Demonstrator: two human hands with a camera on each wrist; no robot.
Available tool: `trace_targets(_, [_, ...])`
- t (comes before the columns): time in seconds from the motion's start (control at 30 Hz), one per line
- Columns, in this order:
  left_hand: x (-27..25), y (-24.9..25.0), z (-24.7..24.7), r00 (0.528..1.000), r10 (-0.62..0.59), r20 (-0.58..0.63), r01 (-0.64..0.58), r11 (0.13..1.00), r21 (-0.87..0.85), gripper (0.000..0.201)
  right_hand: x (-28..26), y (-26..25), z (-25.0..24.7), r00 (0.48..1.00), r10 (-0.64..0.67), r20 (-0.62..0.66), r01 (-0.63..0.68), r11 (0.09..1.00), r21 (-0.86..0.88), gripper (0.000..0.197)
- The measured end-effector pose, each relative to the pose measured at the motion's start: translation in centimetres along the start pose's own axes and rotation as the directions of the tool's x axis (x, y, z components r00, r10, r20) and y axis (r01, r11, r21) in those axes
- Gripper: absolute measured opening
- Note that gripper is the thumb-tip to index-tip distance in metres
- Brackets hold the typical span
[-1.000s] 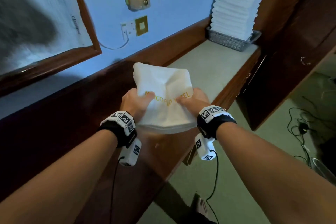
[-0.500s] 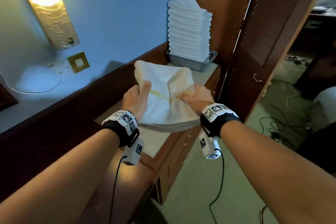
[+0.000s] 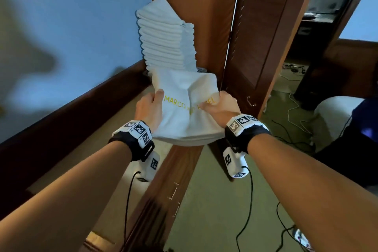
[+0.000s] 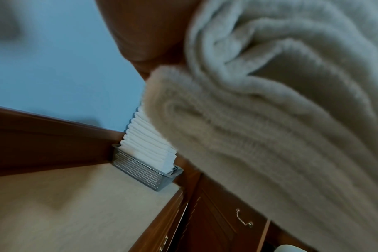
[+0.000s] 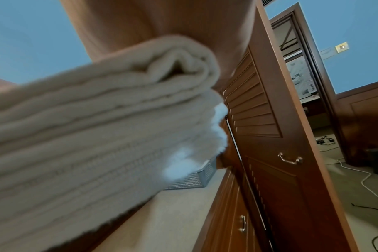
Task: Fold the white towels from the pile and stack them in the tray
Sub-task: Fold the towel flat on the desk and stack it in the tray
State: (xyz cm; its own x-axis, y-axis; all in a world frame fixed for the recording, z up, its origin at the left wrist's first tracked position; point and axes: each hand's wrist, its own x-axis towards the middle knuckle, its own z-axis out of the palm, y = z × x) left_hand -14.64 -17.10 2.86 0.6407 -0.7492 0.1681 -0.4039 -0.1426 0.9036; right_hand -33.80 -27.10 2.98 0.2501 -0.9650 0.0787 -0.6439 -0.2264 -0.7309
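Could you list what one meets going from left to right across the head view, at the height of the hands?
Blue wall → left hand → folded towel → right hand → louvred wooden door.

Towel (image 3: pixel 184 112) up between both hands — left hand (image 3: pixel 148 109), right hand (image 3: pixel 222 106) — before the stack (image 3: pixel 165 37) in the tray (image 4: pixel 140 172), door (image 3: pixel 261 37) right.

Left hand (image 3: pixel 150 108) and right hand (image 3: pixel 222 105) gripping a folded white towel (image 3: pixel 184 120) with yellow lettering, above the worktop (image 3: pixel 114 129), tall towel stack (image 3: pixel 166 36) behind, louvred door (image 3: pixel 263 26) at right
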Motion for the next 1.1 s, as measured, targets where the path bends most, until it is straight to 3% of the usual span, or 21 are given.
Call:
trace_targets(0.23, [10.2, 1.9, 6.1, 0.997, 0.058, 0.045, -0.058, 0.998, -0.001, 0.045, 11.3, 0.9, -1.1, 0.998, 0.019, -0.056, -0.022, 0.998, -0.053, 0.053])
trace_targets(0.57, [26.5, 7.2, 10.4, 0.986, 0.155, 0.055, -0.153, 0.987, -0.043, 0.044, 29.6, -3.3, -3.6, 0.991, -0.087, -0.103, 0.07, 0.984, -0.162, 0.053])
trace_targets(0.77, [35.1, 9.5, 12.3, 0.976, 0.217, 0.032, -0.212, 0.969, -0.129, 0.075, 40.7, -7.0, -4.6, 0.973, -0.2, -0.112, 0.163, 0.948, -0.274, 0.053])
trace_targets(0.83, [38.2, 9.8, 13.1, 0.974, 0.222, 0.047, -0.212, 0.964, -0.163, 0.077, 44.8, -8.1, -4.8, 0.964, -0.241, -0.116, 0.196, 0.931, -0.307, 0.051])
trace_targets(0.9, [41.3, 10.2, 14.2, 0.972, 0.231, 0.048, -0.218, 0.956, -0.196, 0.07, 49.2, -9.1, -4.8, 0.953, -0.279, -0.119, 0.228, 0.918, -0.326, 0.051])
trace_targets(1.03, [47.9, 11.3, 17.2, 0.97, 0.24, 0.042, -0.226, 0.953, -0.203, 0.026, 58.5, -10.7, -4.1, 0.929, -0.351, -0.12, 0.296, 0.896, -0.33, 0.047])
trace_targets(1.1, [51.4, 11.7, 18.8, 0.97, 0.24, 0.041, -0.228, 0.954, -0.193, 0.02, 63.1, -11.5, -3.8, 0.919, -0.375, -0.117, 0.323, 0.891, -0.32, 0.044])
